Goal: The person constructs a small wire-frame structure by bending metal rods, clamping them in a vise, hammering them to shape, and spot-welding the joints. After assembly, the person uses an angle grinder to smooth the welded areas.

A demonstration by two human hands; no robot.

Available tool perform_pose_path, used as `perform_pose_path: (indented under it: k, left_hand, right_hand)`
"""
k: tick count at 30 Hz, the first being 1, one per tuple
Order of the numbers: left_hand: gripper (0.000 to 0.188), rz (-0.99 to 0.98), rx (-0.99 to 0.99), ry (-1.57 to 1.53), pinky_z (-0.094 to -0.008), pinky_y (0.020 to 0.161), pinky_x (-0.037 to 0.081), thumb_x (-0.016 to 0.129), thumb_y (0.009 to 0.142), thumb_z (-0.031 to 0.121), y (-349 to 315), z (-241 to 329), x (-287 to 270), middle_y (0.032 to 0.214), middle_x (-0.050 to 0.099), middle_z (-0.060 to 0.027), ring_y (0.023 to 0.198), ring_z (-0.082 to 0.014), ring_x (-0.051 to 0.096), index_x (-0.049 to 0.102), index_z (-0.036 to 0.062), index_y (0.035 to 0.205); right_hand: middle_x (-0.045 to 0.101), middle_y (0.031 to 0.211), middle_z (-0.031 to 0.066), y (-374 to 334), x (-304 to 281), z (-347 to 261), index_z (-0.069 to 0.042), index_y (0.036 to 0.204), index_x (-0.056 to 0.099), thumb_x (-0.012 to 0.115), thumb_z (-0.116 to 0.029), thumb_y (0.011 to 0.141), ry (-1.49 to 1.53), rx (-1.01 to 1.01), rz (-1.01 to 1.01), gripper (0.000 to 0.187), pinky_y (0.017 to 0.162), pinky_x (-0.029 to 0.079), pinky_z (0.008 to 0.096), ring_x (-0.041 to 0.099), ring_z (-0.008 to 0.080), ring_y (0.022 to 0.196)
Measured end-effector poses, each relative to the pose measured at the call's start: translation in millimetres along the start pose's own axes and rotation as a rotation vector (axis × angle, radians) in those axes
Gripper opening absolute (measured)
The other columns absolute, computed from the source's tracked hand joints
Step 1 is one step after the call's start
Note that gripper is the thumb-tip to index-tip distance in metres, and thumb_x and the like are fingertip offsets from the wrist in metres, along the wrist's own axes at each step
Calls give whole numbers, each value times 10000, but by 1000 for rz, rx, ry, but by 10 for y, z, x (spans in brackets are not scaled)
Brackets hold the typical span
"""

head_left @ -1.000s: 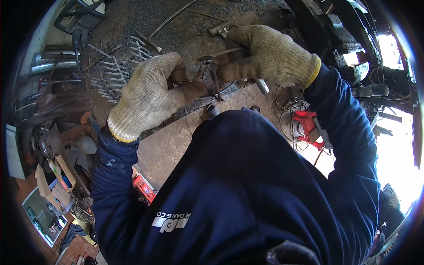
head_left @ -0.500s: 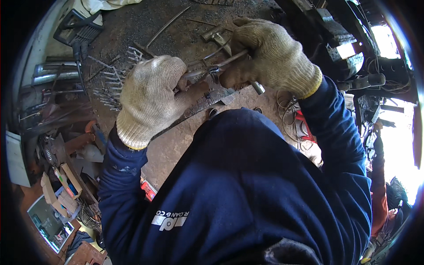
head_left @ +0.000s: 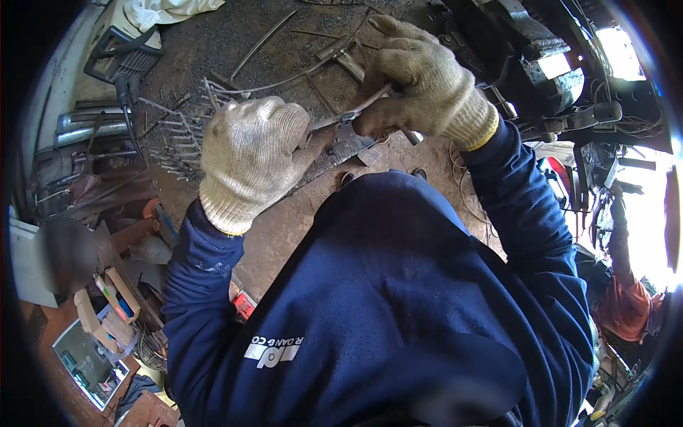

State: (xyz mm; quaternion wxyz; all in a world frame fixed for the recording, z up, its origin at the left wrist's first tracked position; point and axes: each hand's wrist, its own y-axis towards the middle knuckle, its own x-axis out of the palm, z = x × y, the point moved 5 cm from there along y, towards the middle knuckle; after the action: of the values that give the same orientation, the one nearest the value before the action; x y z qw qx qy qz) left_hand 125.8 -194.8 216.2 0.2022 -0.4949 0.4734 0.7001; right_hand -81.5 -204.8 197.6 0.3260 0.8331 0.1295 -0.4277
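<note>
Both my hands wear off-white knit gloves with yellow-edged cuffs. A thin metal rod [head_left: 371, 102] spans the gap between them, with a dark joint-like spot near its middle. My left hand [head_left: 257, 153] is closed round its left end, knuckles up. My right hand [head_left: 425, 80] pinches the other end between thumb and fingers, its upper fingers stretched away. Below the rod lies a dark flat metal bar [head_left: 329, 165], partly hidden by my left hand. A long thin bent rod [head_left: 281, 83] runs behind both hands; whether it joins the held one I cannot tell.
A rack of short metal prongs [head_left: 178, 139] stands left of my left hand. Beyond lie a T-shaped metal piece [head_left: 350, 65] and a curved rod [head_left: 260, 44]. Dark machinery [head_left: 548, 64] stands at right. A person's orange sleeve [head_left: 626, 309] shows at lower right.
My hands have come slightly closer together, the right one shifting left with its upper fingers lifting. The rod between them slants more steeply. A long bent rod shows more plainly behind them.
</note>
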Motion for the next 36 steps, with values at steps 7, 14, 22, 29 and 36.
perform_pose_path:
  k: [7,14,22,29,36]
  left_hand:
    - [372,-32,73,85,-404,546,437,868,744,328,175,44,-193,581,493,-12,560,-258,559,562,143,641]
    - [327,-35,54,-19,-398,501,415,889,726,258,215,64,-205,602,498,-19,552,-235,541,602,116,663]
    - [226,-69,106,-155,-381,491,406,901,694,173,176,72,-142,692,478,-23,594,-224,535,683,146,745]
    - [286,-70,193,-176,-394,510,418,896,715,189,243,140,-104,678,476,-34,582,-235,537,626,95,734]
    - [317,-77,-47,-253,-392,506,424,884,743,186,195,86,-1,645,455,-49,548,-252,521,590,72,718]
  right_hand:
    - [655,882,94,35,-283,-101,-107,937,718,862,-264,709,-40,-326,184,311,958,488,475,635,335,927]
    - [667,866,93,-36,-259,5,-120,896,728,884,-290,655,98,-235,218,334,1021,481,502,647,351,939]
    - [685,916,92,-175,-193,22,-90,961,733,912,-426,697,131,-121,122,463,814,550,428,684,301,907]
    - [690,875,142,-247,-153,12,-43,970,743,912,-420,710,133,257,-34,488,744,564,418,696,310,843]
    - [698,848,144,-214,-203,-32,-35,968,741,909,-442,723,128,395,-73,505,702,570,410,706,289,793]
